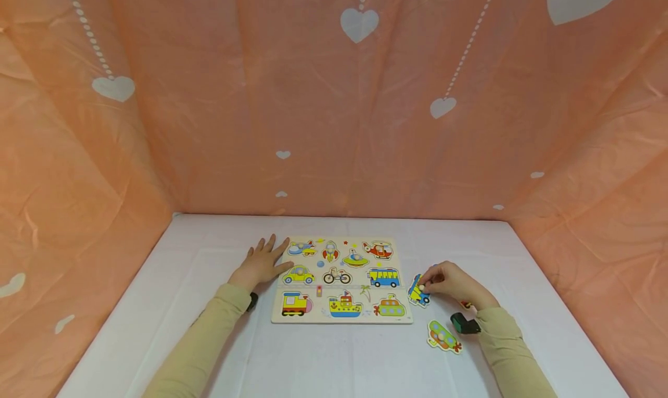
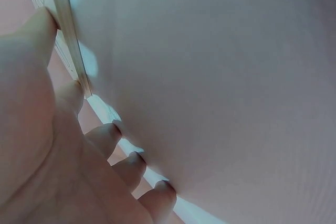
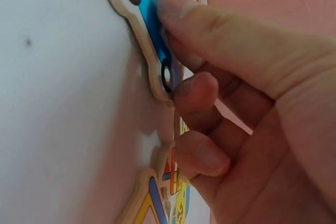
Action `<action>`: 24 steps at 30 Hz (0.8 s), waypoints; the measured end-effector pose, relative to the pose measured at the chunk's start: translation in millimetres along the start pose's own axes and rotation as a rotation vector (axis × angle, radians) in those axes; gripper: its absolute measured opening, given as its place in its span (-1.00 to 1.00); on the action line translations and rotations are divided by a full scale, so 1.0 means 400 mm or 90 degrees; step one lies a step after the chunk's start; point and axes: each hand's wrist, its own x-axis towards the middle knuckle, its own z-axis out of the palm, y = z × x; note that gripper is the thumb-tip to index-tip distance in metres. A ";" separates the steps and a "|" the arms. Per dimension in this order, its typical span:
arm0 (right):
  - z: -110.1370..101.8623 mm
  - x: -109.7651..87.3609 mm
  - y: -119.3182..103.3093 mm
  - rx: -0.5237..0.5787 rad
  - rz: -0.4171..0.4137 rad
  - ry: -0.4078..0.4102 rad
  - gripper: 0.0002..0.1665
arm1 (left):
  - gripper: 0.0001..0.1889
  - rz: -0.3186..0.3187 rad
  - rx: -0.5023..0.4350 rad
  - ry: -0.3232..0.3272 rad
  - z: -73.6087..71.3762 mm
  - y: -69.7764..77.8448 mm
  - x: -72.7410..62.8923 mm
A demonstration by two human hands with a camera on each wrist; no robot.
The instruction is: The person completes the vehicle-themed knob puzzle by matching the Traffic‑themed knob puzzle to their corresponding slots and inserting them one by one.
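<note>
My right hand (image 1: 453,282) pinches a blue and yellow bus puzzle piece (image 1: 416,293) between thumb and fingers, just off the right edge of the puzzle board (image 1: 334,321). In the right wrist view the bus piece (image 3: 152,30) is tilted, wheels toward the white tabletop. My left hand (image 1: 260,264) lies at the board's upper left edge with its fingers spread; thumb and forefinger touch the edge in the left wrist view. The board carries pictures of vehicles, among them a bicycle (image 1: 337,276), a train (image 1: 295,304) and a bus (image 1: 384,277).
A green submarine piece (image 1: 443,336) lies on the table below the right hand. Another small piece (image 1: 466,305) is mostly hidden by the right wrist. More wooden pieces (image 3: 149,198) show low in the right wrist view. An orange cloth with white hearts (image 1: 313,96) surrounds the table.
</note>
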 end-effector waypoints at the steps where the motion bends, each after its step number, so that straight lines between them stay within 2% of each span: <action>1: 0.000 -0.001 0.000 -0.002 0.000 0.002 -0.90 | -0.23 -0.001 0.000 0.000 0.000 0.000 0.000; 8: -0.005 -0.012 -0.008 -0.028 -0.017 0.029 -0.88 | -0.23 -0.002 0.003 0.002 0.004 -0.002 0.002; 13: -0.009 -0.014 -0.012 -0.046 0.004 0.044 -0.87 | -0.22 -0.004 0.001 0.003 0.006 -0.006 0.004; 18: -0.007 -0.012 -0.016 -0.024 0.032 0.058 -0.85 | -0.22 -0.004 0.002 0.001 0.008 -0.006 0.005; 24: 0.006 -0.004 -0.030 -0.020 0.013 0.073 -0.85 | -0.23 -0.009 0.005 -0.002 0.005 -0.002 0.003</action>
